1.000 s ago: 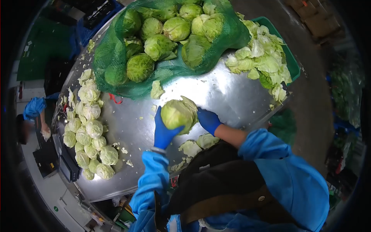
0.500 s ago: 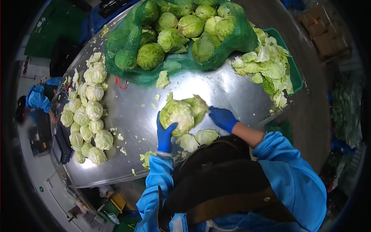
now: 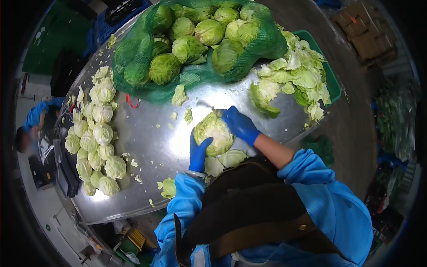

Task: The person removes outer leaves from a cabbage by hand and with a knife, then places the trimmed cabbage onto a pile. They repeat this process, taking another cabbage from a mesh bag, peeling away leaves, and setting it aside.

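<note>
A pale green cabbage (image 3: 216,133) sits on the metal table just in front of me, its whitish stem end facing up. My left hand (image 3: 199,152), in a blue glove, grips its left side with the thumb across the front. At the upper right edge of the cabbage, my right hand (image 3: 240,125), also blue-gloved, has its fingers closed on the outer leaves; the fingertips are partly hidden. Loose leaves (image 3: 232,158) lie below the cabbage, near my apron. A large torn leaf (image 3: 264,99) rests on the table to the upper right.
A green mesh bag (image 3: 178,86) of untrimmed cabbages (image 3: 209,32) lies at the back. Trimmed cabbages (image 3: 102,133) line the left side of the metal table (image 3: 151,133). Leaves (image 3: 307,71) heap over a green crate (image 3: 332,80) at right. A person (image 3: 38,115) works beyond the left edge.
The big outer leaf that hung off the cabbage's right side is now detached, lying beside the leaf heap. My right hand has moved left onto the cabbage. My left hand still grips it.
</note>
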{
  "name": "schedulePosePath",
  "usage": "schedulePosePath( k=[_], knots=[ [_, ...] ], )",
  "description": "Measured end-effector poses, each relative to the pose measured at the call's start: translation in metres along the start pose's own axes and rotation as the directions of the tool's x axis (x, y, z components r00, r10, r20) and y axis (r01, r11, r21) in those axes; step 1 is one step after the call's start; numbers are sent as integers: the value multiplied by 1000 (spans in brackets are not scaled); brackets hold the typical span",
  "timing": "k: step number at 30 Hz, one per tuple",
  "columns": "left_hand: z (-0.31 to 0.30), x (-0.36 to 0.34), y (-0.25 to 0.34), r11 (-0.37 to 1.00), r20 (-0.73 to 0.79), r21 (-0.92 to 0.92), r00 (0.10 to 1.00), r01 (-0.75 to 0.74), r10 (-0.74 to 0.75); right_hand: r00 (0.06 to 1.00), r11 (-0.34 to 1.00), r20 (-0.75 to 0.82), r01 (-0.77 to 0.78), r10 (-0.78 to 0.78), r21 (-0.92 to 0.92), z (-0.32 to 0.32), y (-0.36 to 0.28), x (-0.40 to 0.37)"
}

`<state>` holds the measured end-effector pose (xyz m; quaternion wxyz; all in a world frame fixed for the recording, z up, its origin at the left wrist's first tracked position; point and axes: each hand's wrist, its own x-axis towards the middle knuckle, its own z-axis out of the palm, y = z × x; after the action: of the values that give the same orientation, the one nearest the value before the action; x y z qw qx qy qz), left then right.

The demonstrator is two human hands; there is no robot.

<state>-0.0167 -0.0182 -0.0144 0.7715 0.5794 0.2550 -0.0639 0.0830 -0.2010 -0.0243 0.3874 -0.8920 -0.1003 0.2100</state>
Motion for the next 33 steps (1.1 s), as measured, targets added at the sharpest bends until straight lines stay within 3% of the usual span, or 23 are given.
schedulePosePath(
  k=[1,2,4,5,8,9,11,12,13,14,15,16,18,19,20,21,24,26,27,30,31,32,33],
  knots=[
    [2,-6,5,998,8,-56,999,32,-32,999,997,-46,11,-15,-82,2,18,20],
    [0,-12,0,1000,19,25,1000,-19,19,1000,997,11,10,-9,-82,-5,38,29],
    [-2,-12,-4,971,59,178,987,-159,150,987,987,-19,162,-161,20,-16,22,23],
    [-4,-14,-5,984,67,121,990,-128,120,996,996,93,-15,7,93,-24,6,17],
    [-5,-16,26,997,159,-46,986,61,-53,983,985,-125,118,-134,-128,-11,24,24],
    [-17,-8,21,993,222,-52,971,104,-90,987,996,-154,-23,36,88,-23,29,31],
    [-26,2,27,995,317,95,946,34,-63,980,993,-171,-95,105,65,-54,43,44],
    [-28,8,28,987,361,161,931,-6,-54,985,983,-173,-34,3,-178,-62,51,52],
    [-29,14,23,958,380,278,924,-67,-46,978,974,-151,115,-146,-197,-71,27,40],
    [-27,19,21,958,393,278,918,-66,-51,952,946,-128,249,-279,-208,-75,-3,20],
    [-21,19,21,959,324,277,945,-51,-43,922,913,-59,368,-383,-177,-67,-13,10],
    [-10,22,23,961,253,273,967,-48,-23,943,954,146,296,-298,39,-60,-23,3],
    [11,20,18,995,-89,98,995,-26,35,923,914,92,384,-374,-129,-40,-22,-10],
    [22,15,26,986,-254,167,966,0,43,953,953,68,298,-294,-60,-37,-15,-9],
    [24,20,-3,990,-274,117,955,-79,108,976,977,51,211,-211,10,-34,-7,-6],
    [33,17,-9,986,-243,112,958,-125,150,991,989,46,123,-127,81,-34,-3,-5],
    [34,11,-12,987,-169,96,976,-126,141,965,963,-3,261,-262,-68,-32,4,-12],
    [28,11,1,984,-66,125,988,-129,138,972,966,126,217,-199,-143,-50,-22,-13],
    [28,10,1,961,-10,195,979,-198,204,968,963,190,200,-165,-183,-57,-32,-11],
    [28,15,5,941,-4,263,975,-213,222,987,969,135,119,-91,-218,-42,-21,9],
    [29,19,9,961,-19,216,983,-174,183,982,971,-28,183,-189,-154,-30,1,20],
    [28,17,8,936,27,280,976,-214,215,998,958,-38,40,-53,-285,-29,19,46],
    [24,15,5,903,76,342,965,-261,250,995,945,12,102,-103,-310,-23,41,50]
  ],
)
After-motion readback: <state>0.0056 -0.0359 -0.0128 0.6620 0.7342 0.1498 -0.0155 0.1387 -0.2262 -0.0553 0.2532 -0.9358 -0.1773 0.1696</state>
